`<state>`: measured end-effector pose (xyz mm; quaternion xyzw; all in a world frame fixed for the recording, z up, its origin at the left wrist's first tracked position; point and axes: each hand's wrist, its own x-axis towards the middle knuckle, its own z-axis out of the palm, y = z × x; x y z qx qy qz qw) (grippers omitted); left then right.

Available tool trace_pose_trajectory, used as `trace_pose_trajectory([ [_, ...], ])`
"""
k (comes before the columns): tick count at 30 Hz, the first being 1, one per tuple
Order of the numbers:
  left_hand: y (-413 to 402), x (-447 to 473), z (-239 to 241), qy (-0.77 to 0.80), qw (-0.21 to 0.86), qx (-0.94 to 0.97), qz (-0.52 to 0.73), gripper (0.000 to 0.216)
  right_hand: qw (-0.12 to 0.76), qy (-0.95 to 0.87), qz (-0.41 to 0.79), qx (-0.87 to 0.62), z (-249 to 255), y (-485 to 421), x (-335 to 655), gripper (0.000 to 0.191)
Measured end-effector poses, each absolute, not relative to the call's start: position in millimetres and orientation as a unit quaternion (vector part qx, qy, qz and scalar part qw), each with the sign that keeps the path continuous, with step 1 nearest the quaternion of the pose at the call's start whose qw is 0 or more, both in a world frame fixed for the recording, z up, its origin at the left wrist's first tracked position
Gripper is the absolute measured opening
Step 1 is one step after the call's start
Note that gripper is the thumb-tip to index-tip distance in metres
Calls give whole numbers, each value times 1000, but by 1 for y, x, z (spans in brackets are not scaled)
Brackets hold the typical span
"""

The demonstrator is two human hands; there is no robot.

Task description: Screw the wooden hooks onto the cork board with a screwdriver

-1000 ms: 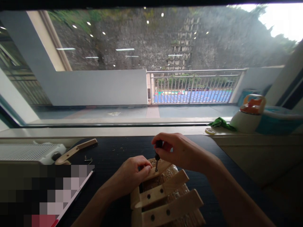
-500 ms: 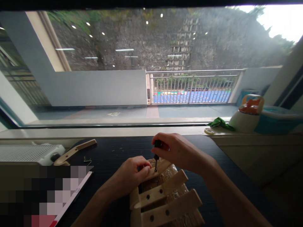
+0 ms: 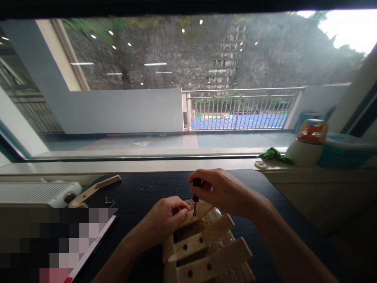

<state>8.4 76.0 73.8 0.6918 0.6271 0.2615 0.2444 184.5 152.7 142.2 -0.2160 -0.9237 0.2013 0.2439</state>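
A wooden assembly (image 3: pixel 203 251) of pale slats with dark screw holes lies on the dark table (image 3: pixel 141 192) right in front of me. My right hand (image 3: pixel 218 190) is closed round the black and red handle of a small screwdriver (image 3: pixel 195 192), held upright with its tip on the top slat. My left hand (image 3: pixel 163 220) is curled over the left end of that slat, pressing it down. A plastic-wrapped chipboard-like piece shows under the slats.
A loose curved wooden part (image 3: pixel 94 190) and a few small screws (image 3: pixel 109 202) lie at the table's back left, beside a white ribbed appliance (image 3: pixel 38 192). On the sill to the right sit a green cloth (image 3: pixel 275 154) and a white container with an orange lid (image 3: pixel 309 143).
The view has shifted slightly. My right hand has turned a little on the screwdriver handle; both hands and the wooden assembly stay in the same place.
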Motion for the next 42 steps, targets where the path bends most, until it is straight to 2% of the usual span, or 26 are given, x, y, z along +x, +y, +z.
trace_pose_trajectory([
  [8, 76, 9, 74, 627, 251, 687, 267, 26, 245, -922, 200, -224, 141, 154, 183, 16],
  [15, 75, 9, 76, 627, 247, 689, 266, 27, 240, -927, 208, -202, 140, 150, 183, 25],
  [27, 74, 10, 75, 630, 247, 686, 267, 26, 249, -922, 197, -220, 134, 160, 179, 16],
  [33, 74, 9, 76, 628, 244, 690, 264, 26, 239, -921, 199, -234, 139, 156, 183, 29],
  [42, 75, 10, 76, 632, 246, 687, 262, 27, 242, -923, 199, -224, 138, 158, 182, 20],
])
